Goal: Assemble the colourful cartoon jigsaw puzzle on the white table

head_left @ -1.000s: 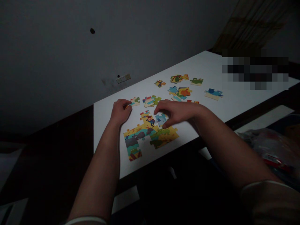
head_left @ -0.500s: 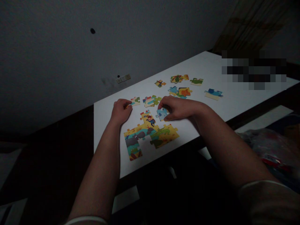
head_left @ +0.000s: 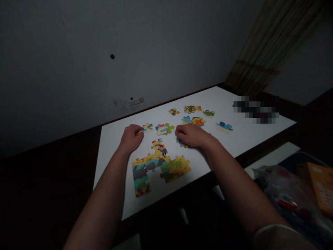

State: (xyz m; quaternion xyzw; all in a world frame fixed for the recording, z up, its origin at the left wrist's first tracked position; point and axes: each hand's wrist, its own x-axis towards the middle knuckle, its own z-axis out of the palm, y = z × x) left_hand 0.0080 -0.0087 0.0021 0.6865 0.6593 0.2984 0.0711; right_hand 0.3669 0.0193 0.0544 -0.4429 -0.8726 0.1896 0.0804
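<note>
My left hand [head_left: 132, 138] rests at the far left of the table, thumb and forefinger closed on the left edge of a pale puzzle piece [head_left: 148, 127] with green on it. My right hand [head_left: 193, 135] has its fingers curled over another puzzle piece [head_left: 184, 144], which is mostly hidden beneath them. Between my forearms lies a joined puzzle section [head_left: 148, 166] showing a hippo, a crocodile and a small figure in a hat. A gap opens in its lower middle. Overlapping pieces [head_left: 163, 129] lie between my hands.
Farther back on the white table [head_left: 208, 98] are more loose pieces, among them an orange one [head_left: 198, 121], a green one [head_left: 208, 113] and a blue one [head_left: 224, 127]. A blurred-out dark object [head_left: 256, 109] sits at the far right. A clear plastic bag [head_left: 281, 187] and orange box [head_left: 321, 187] are lower right.
The camera view has shifted, so the table appears lower. My right fingers have drawn in over their piece, which showed its blue face before and is now mostly covered. My left hand stays by its piece.
</note>
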